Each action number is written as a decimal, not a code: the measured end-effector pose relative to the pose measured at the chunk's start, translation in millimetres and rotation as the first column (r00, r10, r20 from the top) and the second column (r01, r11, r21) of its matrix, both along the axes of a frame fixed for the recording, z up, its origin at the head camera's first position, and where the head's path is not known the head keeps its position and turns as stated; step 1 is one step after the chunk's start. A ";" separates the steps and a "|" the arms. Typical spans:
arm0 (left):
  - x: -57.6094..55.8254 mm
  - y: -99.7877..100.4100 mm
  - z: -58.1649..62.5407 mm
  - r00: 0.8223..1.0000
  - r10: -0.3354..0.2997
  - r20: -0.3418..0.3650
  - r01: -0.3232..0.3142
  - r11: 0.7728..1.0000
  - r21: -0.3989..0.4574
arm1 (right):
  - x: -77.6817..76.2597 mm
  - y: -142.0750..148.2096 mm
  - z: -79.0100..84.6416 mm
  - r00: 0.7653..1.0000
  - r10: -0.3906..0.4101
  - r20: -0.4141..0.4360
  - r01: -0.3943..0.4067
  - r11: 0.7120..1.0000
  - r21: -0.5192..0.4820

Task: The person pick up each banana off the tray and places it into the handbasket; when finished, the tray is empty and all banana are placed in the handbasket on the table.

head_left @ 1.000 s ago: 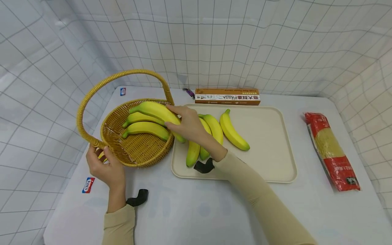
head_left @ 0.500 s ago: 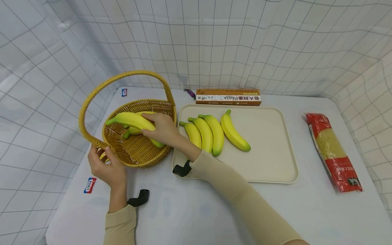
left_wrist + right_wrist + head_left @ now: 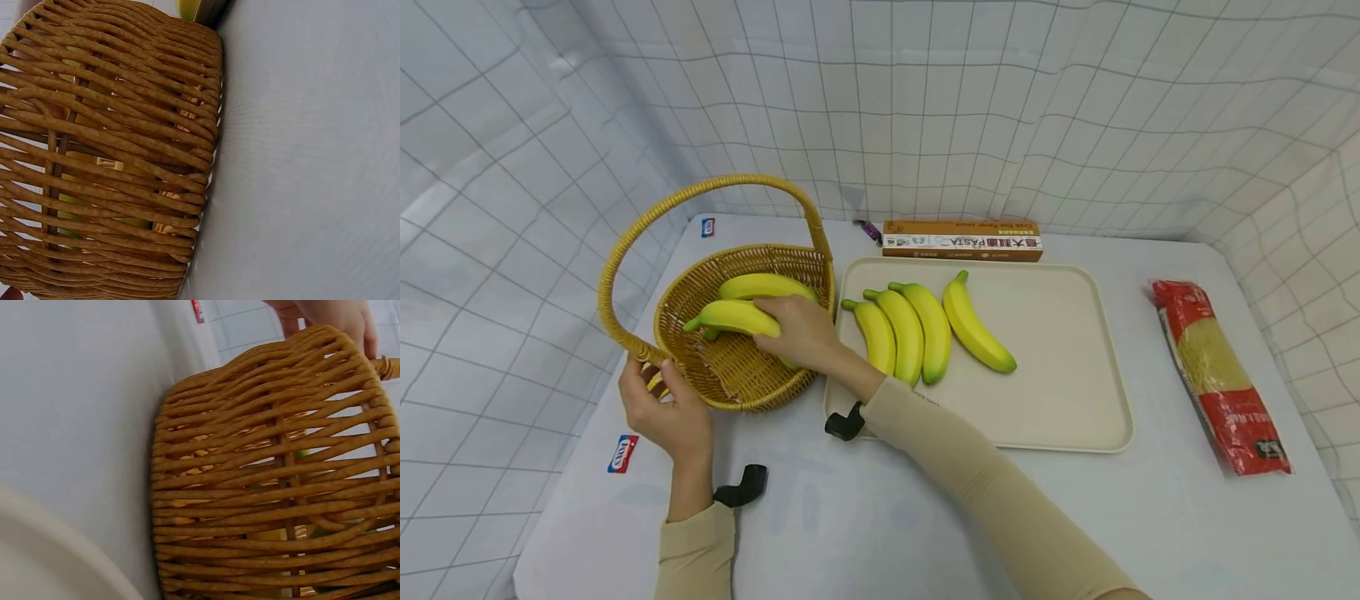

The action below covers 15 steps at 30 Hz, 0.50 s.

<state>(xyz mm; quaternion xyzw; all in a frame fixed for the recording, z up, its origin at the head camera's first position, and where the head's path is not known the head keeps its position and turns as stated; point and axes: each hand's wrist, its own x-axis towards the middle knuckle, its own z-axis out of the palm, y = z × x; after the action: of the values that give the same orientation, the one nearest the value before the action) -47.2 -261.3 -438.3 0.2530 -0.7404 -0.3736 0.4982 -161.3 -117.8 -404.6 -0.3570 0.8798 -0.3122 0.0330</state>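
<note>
Left hand [image 3: 664, 412] is gripping the basket [image 3: 767, 400] at its handle's [image 3: 613, 312] foot, fingers curled — presumably bracing it — while right hand [image 3: 805, 332], fingers closed round a banana [image 3: 730, 317], is holding that inside, four more bananas [image 3: 905, 337] lying on the tray [image 3: 1052, 358].

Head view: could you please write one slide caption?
Left hand holds a wicker basket, right hand holds a banana in it; four bananas lie on a tray.

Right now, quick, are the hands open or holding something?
Left hand: holding the basket at the base of its handle.
Right hand: holding a banana.
</note>
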 end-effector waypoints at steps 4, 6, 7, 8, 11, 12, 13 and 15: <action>0.0 2.7 2.8 1.000 0.004 0.009 -0.004 1.000 0.000 | 1.4 0.2 -3.2 0.999 -0.007 -0.038 0.008 0.999 0.031; 0.2 3.3 3.9 1.000 0.004 0.008 -0.004 1.000 -0.002 | 1.5 -0.1 -3.7 0.999 -0.007 -0.047 0.010 0.999 0.045; 0.2 3.7 4.4 1.000 0.004 0.008 -0.004 1.000 -0.004 | 1.7 -0.2 -3.4 0.999 -0.007 -0.048 0.010 0.998 0.058; 0.3 4.0 4.7 1.000 0.005 0.008 -0.005 1.000 -0.005 | 1.9 -0.4 -3.0 0.999 -0.005 -0.050 0.009 0.997 0.072; 0.5 3.4 3.9 1.000 0.004 0.010 -0.004 1.000 -0.009 | 2.6 -1.4 -1.4 0.999 0.001 -0.052 0.006 0.993 0.119; 0.7 3.0 3.4 1.000 0.004 0.011 -0.004 1.000 -0.009 | 2.9 -1.9 -0.9 0.999 0.003 -0.051 0.004 0.991 0.135; 0.9 2.6 2.8 1.000 0.004 0.011 -0.003 1.000 -0.009 | 3.3 -2.4 -0.4 0.999 0.006 -0.054 0.003 0.988 0.155; 1.2 1.7 1.7 1.000 0.002 0.009 -0.002 1.000 -0.006 | 3.7 -3.8 -0.2 0.998 0.012 -0.055 -0.001 0.981 0.195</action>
<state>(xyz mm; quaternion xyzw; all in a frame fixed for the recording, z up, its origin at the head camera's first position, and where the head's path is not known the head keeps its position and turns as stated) -46.0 -259.6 -436.6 0.2537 -0.7435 -0.3697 0.4962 -157.7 -121.6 -404.7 -0.3635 0.9056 -0.2142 0.0442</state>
